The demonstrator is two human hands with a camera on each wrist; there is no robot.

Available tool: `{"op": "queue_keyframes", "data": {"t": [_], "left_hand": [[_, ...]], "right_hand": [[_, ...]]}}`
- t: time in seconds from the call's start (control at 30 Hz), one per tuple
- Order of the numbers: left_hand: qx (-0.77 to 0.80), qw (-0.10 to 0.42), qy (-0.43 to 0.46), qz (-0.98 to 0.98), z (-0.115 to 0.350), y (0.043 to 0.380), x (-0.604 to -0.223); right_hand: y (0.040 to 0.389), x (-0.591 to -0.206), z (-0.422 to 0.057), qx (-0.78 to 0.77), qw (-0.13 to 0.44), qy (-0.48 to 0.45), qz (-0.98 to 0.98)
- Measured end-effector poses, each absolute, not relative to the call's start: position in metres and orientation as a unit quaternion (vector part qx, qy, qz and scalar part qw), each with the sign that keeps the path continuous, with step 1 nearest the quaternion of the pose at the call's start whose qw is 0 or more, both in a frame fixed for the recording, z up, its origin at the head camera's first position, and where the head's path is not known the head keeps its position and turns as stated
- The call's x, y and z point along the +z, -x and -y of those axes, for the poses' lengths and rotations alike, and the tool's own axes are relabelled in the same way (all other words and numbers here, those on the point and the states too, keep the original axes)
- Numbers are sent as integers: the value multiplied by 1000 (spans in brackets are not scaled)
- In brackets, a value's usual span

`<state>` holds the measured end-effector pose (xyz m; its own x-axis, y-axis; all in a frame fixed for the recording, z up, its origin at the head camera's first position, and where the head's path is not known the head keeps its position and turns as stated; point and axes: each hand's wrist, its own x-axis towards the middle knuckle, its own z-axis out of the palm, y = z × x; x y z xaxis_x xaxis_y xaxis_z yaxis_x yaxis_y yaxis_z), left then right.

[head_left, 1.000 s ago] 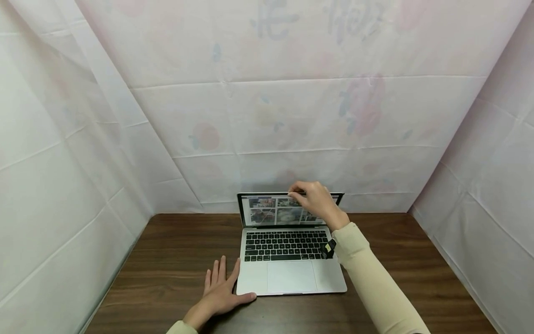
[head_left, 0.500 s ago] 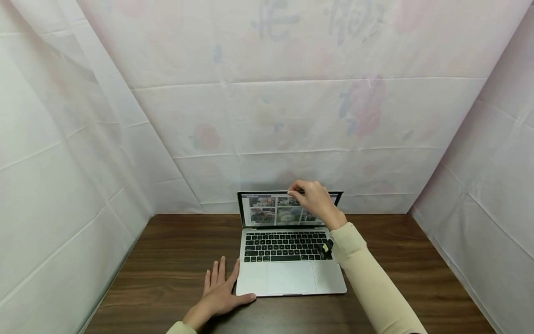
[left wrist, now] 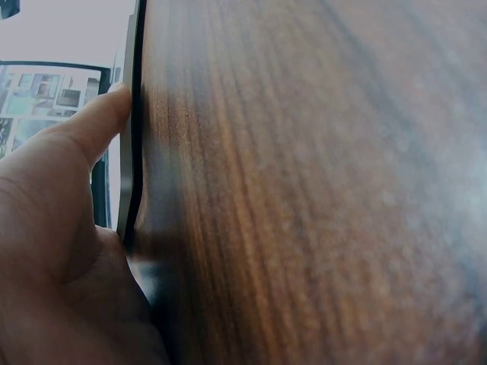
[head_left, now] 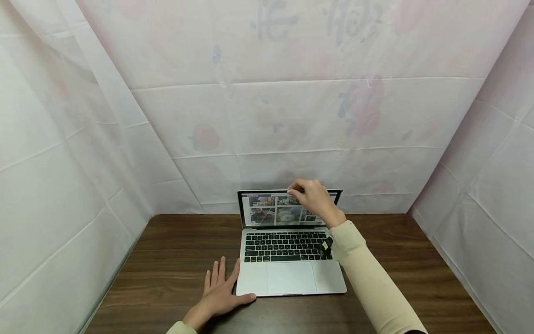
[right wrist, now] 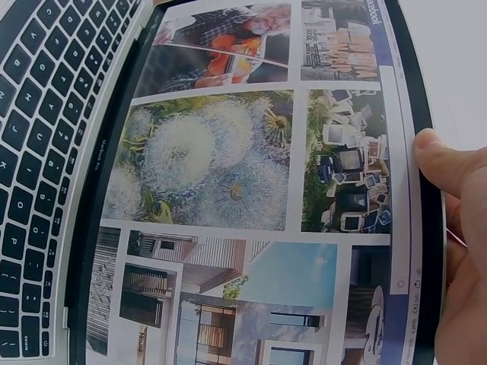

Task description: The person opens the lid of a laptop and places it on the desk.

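Observation:
A silver laptop (head_left: pixel 252 277) sits raised on the table, its screen (head_left: pixel 262 214) lit with a page of photos. My right hand (head_left: pixel 315 200) pinches the top edge of the lid between thumb and curled fingers. In the right wrist view the thumb (right wrist: pixel 445 160) lies on the screen side of that edge, the other fingers behind it. My left hand (head_left: pixel 219 292) is spread flat at the laptop's front left corner. Its thumb touches the front edge, and its straight fingers rest on the table beside the left side. The left wrist view shows that thumb (left wrist: pixel 103 122) against the edge.
The brown wooden table (head_left: pixel 183 246) extends on both sides of the laptop. A pale printed curtain (head_left: pixel 267 120) hangs close behind the lid, and more white cloth closes the left and right sides. A small black device (head_left: pixel 326 247) hangs at the right wrist, over the keyboard.
The lid has tilted back slightly, its top edge rising a little in the head view with my right hand still pinching it. My left hand has stayed in place.

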<state>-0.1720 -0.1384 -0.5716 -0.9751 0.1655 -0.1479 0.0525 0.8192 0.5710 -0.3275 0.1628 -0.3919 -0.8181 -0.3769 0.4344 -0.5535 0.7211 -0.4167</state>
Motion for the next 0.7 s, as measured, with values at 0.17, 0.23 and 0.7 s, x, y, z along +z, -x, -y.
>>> {"op": "queue_keyframes", "data": {"t": [0.17, 0.23, 0.7], "left_hand": [[296, 91, -59, -949, 138, 172, -573], [295, 88, -59, -949, 138, 173, -573], [296, 80, -63, -950, 139, 175, -575]], "right_hand": [[329, -390, -163, 284, 150, -256, 912], [329, -389, -164, 288, 144, -254, 912], [336, -387, -164, 296, 124, -263, 910]]}}
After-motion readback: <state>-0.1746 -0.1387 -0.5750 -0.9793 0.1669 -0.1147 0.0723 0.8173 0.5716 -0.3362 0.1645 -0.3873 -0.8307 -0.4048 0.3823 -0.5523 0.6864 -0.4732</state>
